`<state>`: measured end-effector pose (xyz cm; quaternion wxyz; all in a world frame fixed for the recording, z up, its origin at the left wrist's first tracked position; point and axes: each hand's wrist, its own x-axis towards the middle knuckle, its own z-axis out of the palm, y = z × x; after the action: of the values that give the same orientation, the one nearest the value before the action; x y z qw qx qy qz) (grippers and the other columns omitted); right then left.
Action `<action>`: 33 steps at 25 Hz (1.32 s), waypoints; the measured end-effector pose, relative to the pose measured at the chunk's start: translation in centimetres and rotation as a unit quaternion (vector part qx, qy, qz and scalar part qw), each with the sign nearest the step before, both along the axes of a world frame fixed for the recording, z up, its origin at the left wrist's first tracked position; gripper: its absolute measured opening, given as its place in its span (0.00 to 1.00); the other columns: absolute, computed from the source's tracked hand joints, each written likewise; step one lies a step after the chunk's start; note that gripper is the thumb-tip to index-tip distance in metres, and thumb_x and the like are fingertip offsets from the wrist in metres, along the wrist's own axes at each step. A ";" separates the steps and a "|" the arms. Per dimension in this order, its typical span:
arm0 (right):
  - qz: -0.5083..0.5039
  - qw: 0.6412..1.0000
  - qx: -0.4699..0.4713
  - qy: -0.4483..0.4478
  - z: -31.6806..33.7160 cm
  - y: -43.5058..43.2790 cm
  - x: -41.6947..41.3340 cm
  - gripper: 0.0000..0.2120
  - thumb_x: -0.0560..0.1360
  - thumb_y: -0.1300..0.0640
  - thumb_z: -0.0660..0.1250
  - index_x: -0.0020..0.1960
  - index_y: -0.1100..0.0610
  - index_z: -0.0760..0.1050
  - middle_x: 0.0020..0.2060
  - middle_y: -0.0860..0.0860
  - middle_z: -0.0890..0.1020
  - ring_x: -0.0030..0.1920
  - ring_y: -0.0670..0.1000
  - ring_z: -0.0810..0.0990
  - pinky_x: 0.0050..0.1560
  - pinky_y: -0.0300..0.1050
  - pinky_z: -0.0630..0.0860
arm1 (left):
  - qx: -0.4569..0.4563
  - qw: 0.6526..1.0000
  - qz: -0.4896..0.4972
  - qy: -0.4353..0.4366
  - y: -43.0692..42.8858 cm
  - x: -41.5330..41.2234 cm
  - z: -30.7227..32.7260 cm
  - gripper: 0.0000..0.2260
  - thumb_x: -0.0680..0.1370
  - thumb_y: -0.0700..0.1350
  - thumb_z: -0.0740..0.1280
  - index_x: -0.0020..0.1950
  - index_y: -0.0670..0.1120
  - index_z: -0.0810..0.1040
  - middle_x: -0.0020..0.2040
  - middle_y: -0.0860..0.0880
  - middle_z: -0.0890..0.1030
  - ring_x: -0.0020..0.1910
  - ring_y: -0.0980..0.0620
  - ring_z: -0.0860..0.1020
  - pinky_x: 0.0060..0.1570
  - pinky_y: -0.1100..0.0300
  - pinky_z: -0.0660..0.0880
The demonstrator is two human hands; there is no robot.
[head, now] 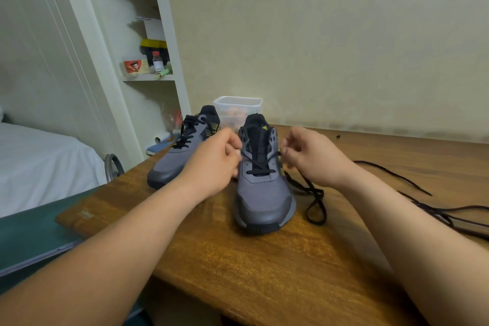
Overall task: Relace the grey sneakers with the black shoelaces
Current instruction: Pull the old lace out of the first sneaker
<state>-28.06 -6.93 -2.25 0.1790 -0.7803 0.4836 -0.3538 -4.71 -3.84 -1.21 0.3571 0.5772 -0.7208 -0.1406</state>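
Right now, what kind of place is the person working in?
Probably a bedroom at home: a white-sheeted bed at left, white shelves holding a small bottle, and a wooden table.

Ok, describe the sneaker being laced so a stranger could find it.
On the wooden table, look in front of the clear plastic container. It is the nearer grey sneaker, between the left hand and right hand. Unlike the laced sneaker beside it, only its lowest eyelets hold black shoelace.

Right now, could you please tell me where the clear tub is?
Head view, centre: the tub stands at the far edge of the table, just behind the laced sneaker and the half-laced sneaker.
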 end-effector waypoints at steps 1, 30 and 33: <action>-0.006 1.000 -0.025 -0.012 -0.2 0.0 0.2 0.03 0.81 0.58 0.68 0.50 0.51 0.75 0.42 0.46 0.84 0.41 0.42 0.82 0.43 0.39 0.76 | -0.022 1.000 0.007 0.015 0.2 -0.6 -0.2 0.05 0.85 0.44 0.66 0.59 0.51 0.74 0.48 0.54 0.81 0.44 0.57 0.81 0.48 0.53 0.80; 0.200 0.900 0.368 -0.119 3.7 2.2 -1.6 0.11 0.81 0.53 0.68 0.51 0.62 0.77 0.35 0.57 0.79 0.35 0.55 0.79 0.31 0.41 0.74 | 0.011 0.982 -0.062 0.180 2.8 -1.9 -6.7 0.26 0.80 0.43 0.72 0.72 0.64 0.68 0.69 0.64 0.67 0.66 0.73 0.68 0.56 0.79 0.68; 0.064 0.946 0.318 -0.008 3.1 2.7 -0.1 0.22 0.83 0.42 0.66 0.52 0.62 0.78 0.37 0.57 0.84 0.36 0.56 0.84 0.32 0.44 0.76 | 0.003 0.983 -0.064 0.171 3.1 -2.0 -6.6 0.24 0.78 0.39 0.70 0.67 0.62 0.70 0.66 0.61 0.69 0.63 0.72 0.70 0.54 0.80 0.67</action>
<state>-28.21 -4.27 0.84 0.4439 -0.7095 0.5184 -0.1759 -6.76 -0.77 -7.83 0.4641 0.4981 -0.6840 -0.2620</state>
